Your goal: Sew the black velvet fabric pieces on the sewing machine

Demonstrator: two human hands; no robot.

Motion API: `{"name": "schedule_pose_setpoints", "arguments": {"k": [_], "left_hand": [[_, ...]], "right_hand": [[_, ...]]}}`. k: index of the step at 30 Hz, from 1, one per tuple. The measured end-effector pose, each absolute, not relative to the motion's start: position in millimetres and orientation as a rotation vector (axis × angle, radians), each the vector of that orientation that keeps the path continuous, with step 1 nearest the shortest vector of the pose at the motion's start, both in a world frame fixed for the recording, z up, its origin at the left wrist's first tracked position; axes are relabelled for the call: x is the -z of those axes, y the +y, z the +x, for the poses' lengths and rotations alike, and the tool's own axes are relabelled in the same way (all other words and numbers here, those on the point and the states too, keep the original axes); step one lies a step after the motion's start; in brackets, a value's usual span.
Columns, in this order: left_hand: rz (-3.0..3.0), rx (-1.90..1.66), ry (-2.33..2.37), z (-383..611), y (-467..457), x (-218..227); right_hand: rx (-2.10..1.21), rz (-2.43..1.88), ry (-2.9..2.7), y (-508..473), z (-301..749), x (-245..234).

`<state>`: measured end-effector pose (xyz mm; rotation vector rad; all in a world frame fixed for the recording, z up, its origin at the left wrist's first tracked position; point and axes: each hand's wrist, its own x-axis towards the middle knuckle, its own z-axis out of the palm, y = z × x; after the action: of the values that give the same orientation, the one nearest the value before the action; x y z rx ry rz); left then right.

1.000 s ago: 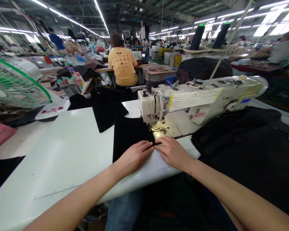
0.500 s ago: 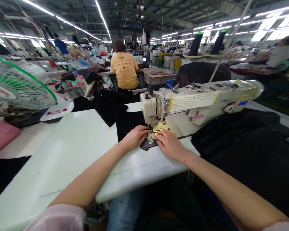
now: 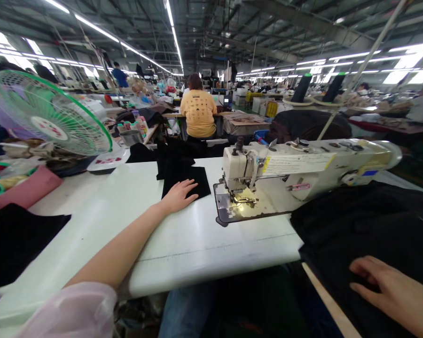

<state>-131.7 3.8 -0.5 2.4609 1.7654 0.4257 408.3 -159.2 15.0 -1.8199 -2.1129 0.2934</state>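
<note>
My left hand [image 3: 179, 196] lies flat, fingers spread, on a black fabric piece [image 3: 193, 177] to the left of the sewing machine [image 3: 245, 171]. Nothing sits under the machine's presser foot, and its lamp lights the metal needle plate [image 3: 268, 203]. Over at the right, my right hand [image 3: 380, 284] hovers over or touches a heap of black fabric [image 3: 359, 225]. Its fingers are slightly curled, with a gap between thumb and fingers, and nothing shows in them.
A green-rimmed fan [image 3: 52, 112] stands at the left, near a pink roll [image 3: 30, 188] and more black cloth [image 3: 17, 244]. The white table [image 3: 211, 244] has a rounded front edge. Ahead sits a person in a yellow shirt [image 3: 198, 112]. Thread cones [image 3: 301, 88] stand behind the machine.
Both hands have left the needle area. My left hand slid left with the black piece, which is now away from the needle; my right hand swung right to the fabric heap. The view shifted.
</note>
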Motion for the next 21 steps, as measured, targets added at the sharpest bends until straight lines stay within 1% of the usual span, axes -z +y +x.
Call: {"name": "schedule_pose_setpoints", "arguments": {"k": [2, 5, 9, 13, 17, 21], "left_hand": [[2.485, -0.425, 1.757, -145, 1, -3], [2.526, -0.472, 1.756, -141, -3, -5], [2.545, -0.553, 1.744, -113, 8, -7], [2.486, -0.563, 1.844, -88, 37, -10], [2.433, -0.457, 1.885, -76, 56, -9], [2.429, -0.383, 1.911, -79, 62, -8]], "right_hand": [[-0.335, -1.821, -2.123, -164, 409, -7], [-0.297, -1.816, -2.125, -168, 402, -3], [-0.382, -1.866, -2.093, -166, 403, -9], [-0.467, -1.930, -1.920, -169, 406, -22], [-0.513, -1.815, -1.613, -182, 411, -44], [-0.683, -1.546, -1.007, -193, 421, -72]]}}
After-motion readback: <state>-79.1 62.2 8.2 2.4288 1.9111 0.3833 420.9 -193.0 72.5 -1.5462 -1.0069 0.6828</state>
